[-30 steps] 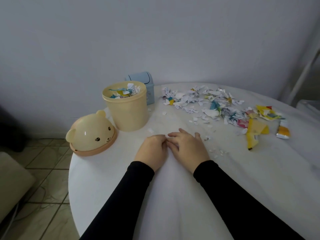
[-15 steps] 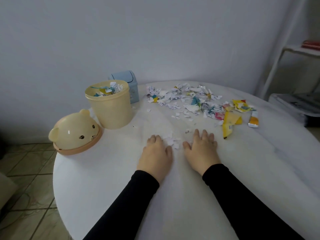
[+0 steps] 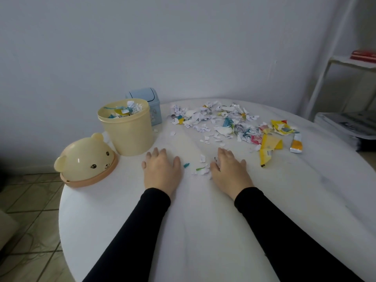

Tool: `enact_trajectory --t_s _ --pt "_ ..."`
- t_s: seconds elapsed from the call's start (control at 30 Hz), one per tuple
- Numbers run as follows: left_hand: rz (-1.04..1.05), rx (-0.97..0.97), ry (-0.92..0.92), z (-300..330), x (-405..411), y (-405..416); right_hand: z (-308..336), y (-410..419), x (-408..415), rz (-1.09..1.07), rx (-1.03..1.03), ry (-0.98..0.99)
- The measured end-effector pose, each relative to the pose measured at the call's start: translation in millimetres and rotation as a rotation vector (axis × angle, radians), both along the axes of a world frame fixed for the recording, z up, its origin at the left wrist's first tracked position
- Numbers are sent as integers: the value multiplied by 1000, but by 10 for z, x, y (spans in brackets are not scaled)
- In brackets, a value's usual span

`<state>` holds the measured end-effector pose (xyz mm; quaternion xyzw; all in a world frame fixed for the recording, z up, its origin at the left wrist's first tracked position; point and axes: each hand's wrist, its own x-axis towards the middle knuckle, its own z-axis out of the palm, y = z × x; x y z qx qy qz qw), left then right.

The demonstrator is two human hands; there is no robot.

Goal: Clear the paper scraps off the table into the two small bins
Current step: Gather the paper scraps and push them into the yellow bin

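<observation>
A small clump of scraps (image 3: 200,168) sits on the desk (image 3: 203,231) between the hands, with the big spread of scraps (image 3: 223,123) further out at one o'clock. Left hand (image 3: 161,169) lies flat with fingers spread; right hand (image 3: 230,169) rests palm down, fingers loosely forward, its thumb side touching the clump. Neither holds anything. Risk now: these bits are tiny and light, so a fast sweep could scatter them or push some off the desk's near edge. The yellow bin (image 3: 127,129) at eleven o'clock looks heaped already, so more could spill over. The blue bin (image 3: 151,104) behind it has a swing lid, awkward for a loose handful.
</observation>
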<state>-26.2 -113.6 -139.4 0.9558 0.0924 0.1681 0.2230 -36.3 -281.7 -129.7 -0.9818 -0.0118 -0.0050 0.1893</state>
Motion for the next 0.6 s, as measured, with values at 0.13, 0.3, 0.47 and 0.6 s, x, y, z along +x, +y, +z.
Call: enact_trajectory --t_s 0.13,0.3,0.47,0.6 --pt "3 72 122 19 143 -31 10 25 42 84 14 28" --pt "-285 91 53 70 42 -383 -46 61 95 157 65 -90" --pt "-522 70 30 1 -7 -419 -114 -4 111 165 175 -216" --pt "-542 -36 -54 -18 -136 -453 -83 -74 93 142 203 -270"
